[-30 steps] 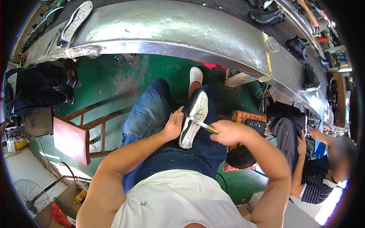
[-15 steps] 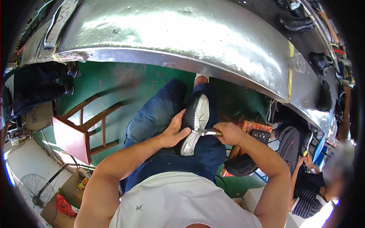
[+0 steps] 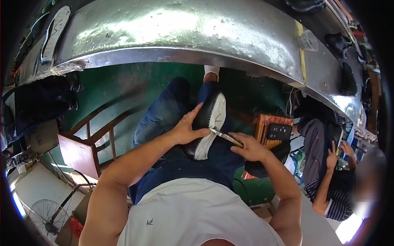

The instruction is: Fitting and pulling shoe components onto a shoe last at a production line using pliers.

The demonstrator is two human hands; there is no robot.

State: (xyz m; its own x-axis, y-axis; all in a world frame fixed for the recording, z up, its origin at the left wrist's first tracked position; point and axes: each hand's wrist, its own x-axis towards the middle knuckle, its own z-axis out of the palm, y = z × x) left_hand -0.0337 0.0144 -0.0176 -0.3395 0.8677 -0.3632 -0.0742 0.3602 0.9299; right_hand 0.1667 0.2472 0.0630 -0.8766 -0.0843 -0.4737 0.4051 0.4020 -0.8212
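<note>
A black shoe (image 3: 202,118) lies sole up on my lap over my thigh, its white underside (image 3: 218,111) bordered by a stitched edge. My left hand (image 3: 183,130) grips its left side, fingers along the black upper and thumb reaching over toward the edge of the underside. Metal pliers (image 3: 224,135) are in my right hand (image 3: 251,148), which closes round the handles. Their jaws touch the middle of the shoe beside my left thumb. Whether the jaws pinch any material is too small to tell.
A dented metal workbench (image 3: 172,39) spans the far side, with another white-bottomed shoe (image 3: 54,35), a clear plastic cup (image 3: 308,41) and black shoes (image 3: 338,44) on it. A tipped wooden chair (image 3: 78,153) stands left, a fan (image 3: 48,219) lower left. Right are a black phone (image 3: 280,132) and a co-worker (image 3: 334,180).
The pliers have swung from nearly level to slanting, handles toward me at the lower right. My left hand keeps its hold on the shoe. The whole view has shifted slightly.
</note>
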